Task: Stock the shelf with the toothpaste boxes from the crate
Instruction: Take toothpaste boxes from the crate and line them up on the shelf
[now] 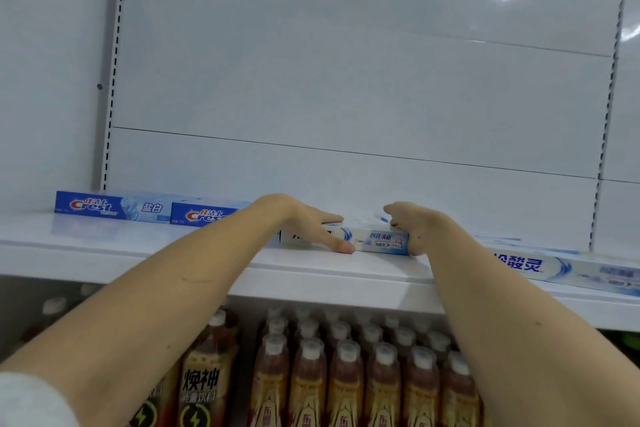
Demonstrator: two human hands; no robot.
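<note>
A white and blue toothpaste box (375, 242) lies lengthwise on the white shelf (173, 253), in the middle. My left hand (313, 225) grips its left part, thumb across the front face and fingers on top. My right hand (410, 227) holds the box's right end, fingers over the top. Two blue Crest boxes (114, 208) (204, 215) lie on the shelf to the left. Another white and blue box (568, 269) lies at the right. The crate is out of view.
A lower shelf below holds several brown drink bottles (346, 381) with white caps. The white back panel (346, 80) rises behind the shelf, with slotted uprights (112, 80) at either side.
</note>
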